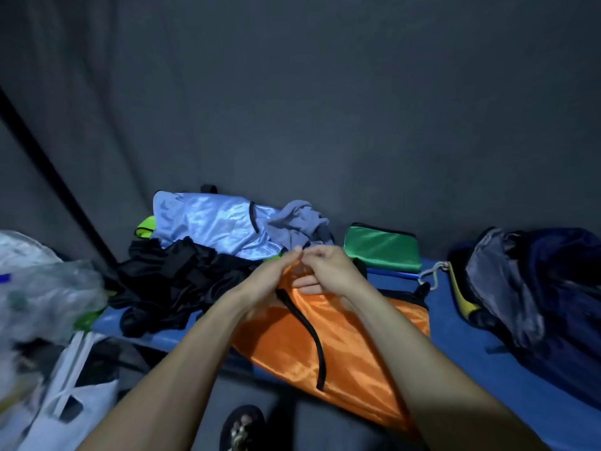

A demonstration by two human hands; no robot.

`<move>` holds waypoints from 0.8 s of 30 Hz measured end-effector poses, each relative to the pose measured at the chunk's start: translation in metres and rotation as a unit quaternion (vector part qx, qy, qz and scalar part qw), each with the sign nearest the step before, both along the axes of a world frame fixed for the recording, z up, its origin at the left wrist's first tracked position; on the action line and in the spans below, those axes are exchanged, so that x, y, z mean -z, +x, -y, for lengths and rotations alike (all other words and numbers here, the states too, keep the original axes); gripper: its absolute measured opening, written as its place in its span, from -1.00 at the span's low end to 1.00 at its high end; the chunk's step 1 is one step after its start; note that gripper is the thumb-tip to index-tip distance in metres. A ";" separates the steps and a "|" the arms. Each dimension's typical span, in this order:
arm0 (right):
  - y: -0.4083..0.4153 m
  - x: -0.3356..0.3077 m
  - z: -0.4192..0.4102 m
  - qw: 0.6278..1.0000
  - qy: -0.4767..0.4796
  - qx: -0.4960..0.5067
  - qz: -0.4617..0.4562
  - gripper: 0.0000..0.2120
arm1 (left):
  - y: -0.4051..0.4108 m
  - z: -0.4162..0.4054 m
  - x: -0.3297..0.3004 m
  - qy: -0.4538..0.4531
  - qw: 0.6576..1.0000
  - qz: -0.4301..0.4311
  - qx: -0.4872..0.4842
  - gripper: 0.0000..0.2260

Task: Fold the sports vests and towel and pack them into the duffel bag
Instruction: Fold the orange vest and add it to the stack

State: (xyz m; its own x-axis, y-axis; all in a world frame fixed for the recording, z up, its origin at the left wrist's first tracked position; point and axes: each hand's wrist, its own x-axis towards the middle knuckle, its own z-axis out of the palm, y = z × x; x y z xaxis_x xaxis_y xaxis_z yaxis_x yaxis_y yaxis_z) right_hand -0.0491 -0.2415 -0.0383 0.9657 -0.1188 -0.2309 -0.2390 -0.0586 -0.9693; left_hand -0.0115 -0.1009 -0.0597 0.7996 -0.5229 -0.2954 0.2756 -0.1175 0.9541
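An orange sports vest (344,349) with black trim lies across the blue bench (507,362). My left hand (273,275) and my right hand (328,265) meet at its far end, both pinching the orange cloth. Behind them lie a light blue vest (211,219), a grey towel (302,219), a crumpled black vest (175,271) and a bit of yellow-green vest (144,227). A folded green vest (383,247) sits at the back of the bench. The dark duffel bag (536,294) stands at the right end.
Clear plastic bags (42,288) and a white bag (74,395) pile up at the left. A dark pole (55,170) leans at the left. A grey curtain (292,92) hangs behind the bench. A sandalled foot (242,428) stands on the floor below.
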 end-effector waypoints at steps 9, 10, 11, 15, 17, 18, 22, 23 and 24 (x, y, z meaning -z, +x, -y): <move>-0.038 0.030 0.084 0.931 -0.333 0.032 0.144 -0.93 | 0.013 0.006 0.023 0.160 0.978 0.128 -0.045 -0.81; -0.041 0.032 0.092 0.907 -0.390 0.012 0.155 -0.93 | 0.012 0.009 0.022 0.175 0.971 0.149 -0.058 -0.75; -0.044 0.034 0.100 0.887 -0.435 -0.013 0.158 -0.89 | 0.012 0.011 0.021 0.194 0.964 0.169 -0.073 -0.71; -0.050 0.042 0.123 0.841 -0.531 -0.070 0.077 -0.77 | 0.014 0.011 0.019 0.253 0.939 0.198 -0.120 -0.69; -0.052 0.047 0.131 0.835 -0.543 -0.070 0.052 -0.80 | 0.016 0.010 0.018 0.275 0.928 0.207 -0.140 -0.67; -0.051 0.048 0.135 0.835 -0.545 -0.066 0.042 -0.81 | 0.016 0.009 0.017 0.287 0.922 0.212 -0.152 -0.68; -0.049 0.054 0.143 0.833 -0.550 -0.056 0.019 -0.73 | 0.019 0.008 0.015 0.364 0.882 0.255 -0.160 -0.70; -0.049 0.055 0.142 0.831 -0.553 -0.055 0.021 -0.71 | 0.020 0.008 0.015 0.377 0.871 0.269 -0.162 -0.70; -0.048 0.057 0.141 0.829 -0.556 -0.055 0.023 -0.69 | 0.021 0.008 0.015 0.386 0.862 0.282 -0.166 -0.70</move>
State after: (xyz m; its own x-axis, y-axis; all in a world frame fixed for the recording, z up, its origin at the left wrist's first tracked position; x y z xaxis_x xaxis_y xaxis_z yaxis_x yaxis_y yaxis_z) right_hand -0.0967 -0.3824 -0.0950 0.9895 -0.1446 -0.0004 -0.1377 -0.9413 -0.3082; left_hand 0.0097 -0.1088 -0.0748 0.9977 -0.0599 0.0321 -0.0669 -0.7819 0.6198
